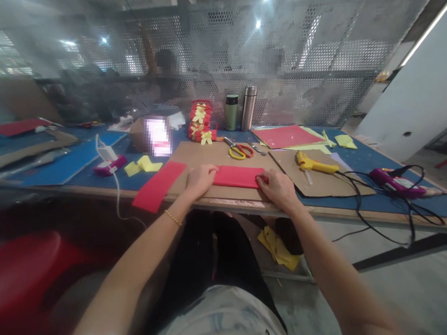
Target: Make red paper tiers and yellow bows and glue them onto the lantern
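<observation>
A folded red sheet [238,177], of paper or thin foam, lies flat on brown cardboard [186,154] in front of me. My left hand [200,180] is at its left end, the fingers bent and pinching the edge. At the opposite end my right hand [278,188] has its fingers curled in and closed on the right edge. A flat red strip [159,186] rests left of my left hand and hangs over the table's front edge. Beyond the sheet are scissors [237,151] with yellow and red handles. A yellow glue gun [317,164] lies on cardboard to the right.
Red ornaments with yellow bows [200,119] stand stacked at the back, near a green cup [231,113] and a steel flask [249,109]. Purple power strips [397,183] with loose cables lie at both sides. A lit phone [157,135] leans at the left. Red sheets [288,137] lie back right.
</observation>
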`<state>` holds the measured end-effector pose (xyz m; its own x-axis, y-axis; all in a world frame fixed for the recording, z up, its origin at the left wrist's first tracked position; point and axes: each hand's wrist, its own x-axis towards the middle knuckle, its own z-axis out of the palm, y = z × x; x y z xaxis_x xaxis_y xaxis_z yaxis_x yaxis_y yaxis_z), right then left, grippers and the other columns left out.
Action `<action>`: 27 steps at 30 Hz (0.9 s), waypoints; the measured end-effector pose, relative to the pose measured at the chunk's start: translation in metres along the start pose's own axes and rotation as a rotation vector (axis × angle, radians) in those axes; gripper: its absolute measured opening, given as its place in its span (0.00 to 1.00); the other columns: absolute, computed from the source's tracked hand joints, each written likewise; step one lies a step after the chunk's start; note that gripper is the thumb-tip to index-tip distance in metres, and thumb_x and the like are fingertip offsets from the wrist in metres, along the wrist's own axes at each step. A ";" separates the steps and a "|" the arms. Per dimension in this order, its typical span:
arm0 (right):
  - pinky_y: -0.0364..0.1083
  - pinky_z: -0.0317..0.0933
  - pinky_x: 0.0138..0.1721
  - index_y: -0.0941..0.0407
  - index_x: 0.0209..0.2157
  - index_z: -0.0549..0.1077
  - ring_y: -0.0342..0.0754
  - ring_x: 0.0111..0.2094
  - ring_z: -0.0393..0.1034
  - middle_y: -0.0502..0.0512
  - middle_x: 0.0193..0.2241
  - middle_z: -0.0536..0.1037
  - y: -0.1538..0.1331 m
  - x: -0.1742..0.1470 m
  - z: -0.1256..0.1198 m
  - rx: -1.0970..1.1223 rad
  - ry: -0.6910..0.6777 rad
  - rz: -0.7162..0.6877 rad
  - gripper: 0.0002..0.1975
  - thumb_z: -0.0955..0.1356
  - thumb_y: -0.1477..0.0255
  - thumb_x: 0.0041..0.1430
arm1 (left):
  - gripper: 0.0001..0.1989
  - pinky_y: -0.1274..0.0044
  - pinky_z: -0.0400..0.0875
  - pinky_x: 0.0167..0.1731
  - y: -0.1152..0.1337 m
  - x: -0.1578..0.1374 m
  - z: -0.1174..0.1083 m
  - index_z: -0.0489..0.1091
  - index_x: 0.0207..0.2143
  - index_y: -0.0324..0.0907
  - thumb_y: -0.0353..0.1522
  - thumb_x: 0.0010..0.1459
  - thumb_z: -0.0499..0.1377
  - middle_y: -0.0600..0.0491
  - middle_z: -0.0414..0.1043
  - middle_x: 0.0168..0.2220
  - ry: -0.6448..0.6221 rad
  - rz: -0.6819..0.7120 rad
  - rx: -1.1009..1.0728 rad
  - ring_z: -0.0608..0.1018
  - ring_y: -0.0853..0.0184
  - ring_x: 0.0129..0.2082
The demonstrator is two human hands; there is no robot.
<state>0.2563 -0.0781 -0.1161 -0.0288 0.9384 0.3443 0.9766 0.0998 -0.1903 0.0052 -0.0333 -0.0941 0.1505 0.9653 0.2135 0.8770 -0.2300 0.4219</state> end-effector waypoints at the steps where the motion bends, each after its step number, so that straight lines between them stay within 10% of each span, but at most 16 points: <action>1: 0.48 0.60 0.39 0.54 0.46 0.85 0.55 0.44 0.78 0.62 0.42 0.85 0.000 -0.002 0.000 -0.007 0.003 -0.014 0.17 0.63 0.68 0.72 | 0.17 0.65 0.70 0.56 -0.001 0.000 0.000 0.83 0.48 0.48 0.32 0.69 0.54 0.48 0.84 0.52 0.009 0.004 0.007 0.81 0.53 0.54; 27: 0.46 0.63 0.41 0.50 0.53 0.84 0.52 0.45 0.77 0.60 0.44 0.83 0.008 -0.005 0.000 0.101 0.004 -0.029 0.17 0.65 0.66 0.73 | 0.15 0.69 0.72 0.45 -0.006 0.004 0.003 0.83 0.48 0.48 0.32 0.65 0.57 0.47 0.84 0.50 0.025 -0.025 -0.013 0.82 0.52 0.50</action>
<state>0.2645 -0.0823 -0.1197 -0.0559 0.9334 0.3544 0.9491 0.1599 -0.2715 0.0017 -0.0277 -0.0982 0.1168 0.9674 0.2249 0.8745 -0.2075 0.4384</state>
